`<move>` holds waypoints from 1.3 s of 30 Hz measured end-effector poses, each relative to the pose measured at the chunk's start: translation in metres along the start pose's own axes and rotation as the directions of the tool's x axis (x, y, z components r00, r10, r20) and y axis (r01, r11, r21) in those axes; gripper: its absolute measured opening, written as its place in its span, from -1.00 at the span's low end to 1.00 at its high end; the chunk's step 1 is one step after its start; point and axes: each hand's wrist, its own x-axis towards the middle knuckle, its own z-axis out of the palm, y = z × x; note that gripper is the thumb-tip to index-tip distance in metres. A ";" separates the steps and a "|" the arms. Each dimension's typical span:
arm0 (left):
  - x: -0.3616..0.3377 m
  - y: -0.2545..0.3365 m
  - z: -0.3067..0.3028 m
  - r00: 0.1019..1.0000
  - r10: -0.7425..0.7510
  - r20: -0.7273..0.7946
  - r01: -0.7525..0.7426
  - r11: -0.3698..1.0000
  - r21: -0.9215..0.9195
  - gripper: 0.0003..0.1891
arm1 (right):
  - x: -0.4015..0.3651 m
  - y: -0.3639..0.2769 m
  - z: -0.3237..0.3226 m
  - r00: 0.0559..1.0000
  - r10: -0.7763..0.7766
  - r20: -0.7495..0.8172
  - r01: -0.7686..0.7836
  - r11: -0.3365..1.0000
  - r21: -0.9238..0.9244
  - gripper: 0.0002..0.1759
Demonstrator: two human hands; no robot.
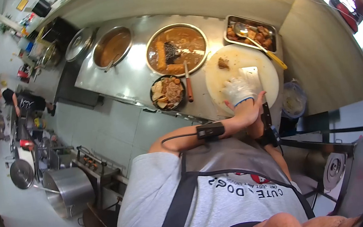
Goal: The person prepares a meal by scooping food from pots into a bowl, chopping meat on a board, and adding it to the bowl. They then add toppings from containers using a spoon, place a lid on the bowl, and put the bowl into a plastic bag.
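My left hand (238, 89) wears a clear plastic glove with a blue cuff edge. Its fingers look stretched out over the round white cutting board (262, 56). Partly hidden below the left wrist, my bare right hand (261, 98) has its fingers around the glove's cuff. A cleaver (250, 76) lies on the board just right of both hands, its black handle (266, 115) over the near edge. A small brown piece of food (223, 63) sits on the board beyond the glove. Left of the board stands a black bowl of sliced food (168, 93).
Behind the bowl is a pot of brown broth (176, 49) with a wooden-handled tool (188, 82). Another pot (113, 47) stands farther left. A metal tray of browned pieces (251, 34) holds a yellow-handled ladle (265, 50). A lined bin (293, 100) stands right. A person (27, 102) is far left.
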 end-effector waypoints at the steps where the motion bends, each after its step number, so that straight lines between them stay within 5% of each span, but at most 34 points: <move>1: 0.006 -0.006 -0.034 0.933 0.138 0.331 -0.129 0.990 -0.048 -0.36 | -0.002 0.001 -0.003 1.000 0.008 0.004 -0.008 1.000 -0.011 0.02; 2: 0.014 -0.012 -0.060 0.743 0.269 0.613 -0.242 0.962 -0.128 -0.37 | -0.002 0.003 -0.004 1.000 0.019 0.008 -0.019 1.000 -0.016 0.01; 6: 0.033 -0.024 -0.083 0.678 0.278 0.680 -0.230 0.959 -0.163 -0.40 | -0.005 0.020 -0.015 0.995 0.088 0.043 -0.085 0.994 -0.066 -0.06; 8: 0.052 -0.043 -0.083 0.566 0.308 0.764 -0.314 0.938 -0.146 -0.50 | -0.007 0.022 -0.022 0.991 0.119 0.059 -0.112 0.988 -0.107 -0.10; 10: 0.052 -0.071 -0.083 0.575 0.347 0.741 -0.293 0.933 -0.209 -0.52 | -0.015 0.006 -0.018 0.988 0.138 0.068 -0.127 0.981 -0.146 -0.11; 12: 0.052 -0.088 -0.096 0.588 0.376 0.716 -0.270 0.926 -0.264 -0.50 | -0.025 -0.035 -0.005 0.979 0.185 -0.083 -0.198 0.790 -0.581 -0.20; 13: 0.053 -0.090 -0.106 0.540 0.348 0.766 -0.226 0.937 -0.266 -0.50 | -0.016 -0.048 -0.012 0.992 0.035 -0.124 -0.105 0.781 -0.615 -0.31; 15: 0.055 -0.090 -0.128 0.457 0.303 0.836 -0.141 0.953 -0.269 -0.49 | 0.007 -0.076 -0.031 0.891 -0.442 -0.103 0.101 0.414 -0.905 -0.53; 16: 0.056 -0.091 -0.138 0.429 0.286 0.857 -0.098 0.958 -0.270 -0.47 | 0.017 -0.090 -0.041 0.885 -0.454 -0.103 0.103 0.407 -0.908 -0.53; 18: 0.052 -0.109 -0.153 0.479 0.303 0.824 -0.025 0.943 -0.332 -0.49 | 0.035 -0.115 -0.061 0.558 -0.780 0.283 -0.014 -0.350 -0.937 -0.64; 19: 0.051 -0.115 -0.163 0.487 0.306 0.818 -0.026 0.941 -0.337 -0.49 | 0.047 -0.124 -0.078 0.557 -0.777 0.293 -0.008 -0.358 -0.934 -0.64; 21: 0.050 -0.128 -0.187 0.407 0.064 0.911 0.327 0.921 -0.211 -0.54 | 0.076 -0.140 -0.113 0.373 -0.810 0.453 -0.072 -0.512 -0.856 -0.54; 22: 0.047 -0.144 -0.196 0.425 0.052 0.904 0.334 0.919 -0.210 -0.54 | 0.085 -0.148 -0.119 0.378 -0.802 0.463 -0.050 -0.517 -0.854 -0.54; 24: 0.041 -0.187 -0.201 0.417 -0.157 0.895 0.693 0.692 -0.201 -0.60 | 0.104 -0.160 -0.131 0.303 -0.832 0.465 -0.200 -0.533 -0.822 -0.47; 26: 0.033 -0.233 -0.199 0.519 -0.290 0.804 0.772 0.562 -0.296 -0.62 | 0.134 -0.174 -0.157 0.309 -0.797 0.519 -0.213 -0.590 -0.779 -0.41; 28: 0.016 -0.273 -0.204 0.583 -0.459 0.670 0.808 0.419 -0.415 -0.64 | 0.155 -0.184 -0.168 0.457 -0.780 0.428 -0.161 -0.545 -0.823 -0.40; 30: 0.014 -0.299 -0.205 0.605 -0.541 0.584 0.734 0.093 -0.673 -0.71 | 0.158 -0.191 -0.154 0.599 -0.744 0.297 -0.199 -0.498 -0.844 -0.41; 33: 0.019 -0.315 -0.205 0.575 -0.625 0.527 0.647 -0.047 -0.761 -0.77 | 0.153 -0.200 -0.123 0.734 -0.656 0.173 -0.323 -0.562 -0.762 -0.47; 36: 0.031 -0.333 -0.199 0.583 -0.641 0.499 0.544 -0.148 -0.826 -0.80 | 0.166 -0.207 -0.119 0.894 -0.428 0.131 -0.149 -0.559 -0.815 -0.55; 38: 0.045 -0.339 -0.197 0.584 -0.656 0.477 0.538 -0.127 -0.833 -0.80 | 0.171 -0.201 -0.109 0.873 -0.433 0.223 -0.123 -0.639 -0.759 -0.60; 39: 0.051 -0.342 -0.195 0.585 -0.668 0.460 0.537 -0.106 -0.837 -0.80 | 0.174 -0.202 -0.103 0.910 -0.414 0.026 -0.144 -0.374 -0.916 -0.64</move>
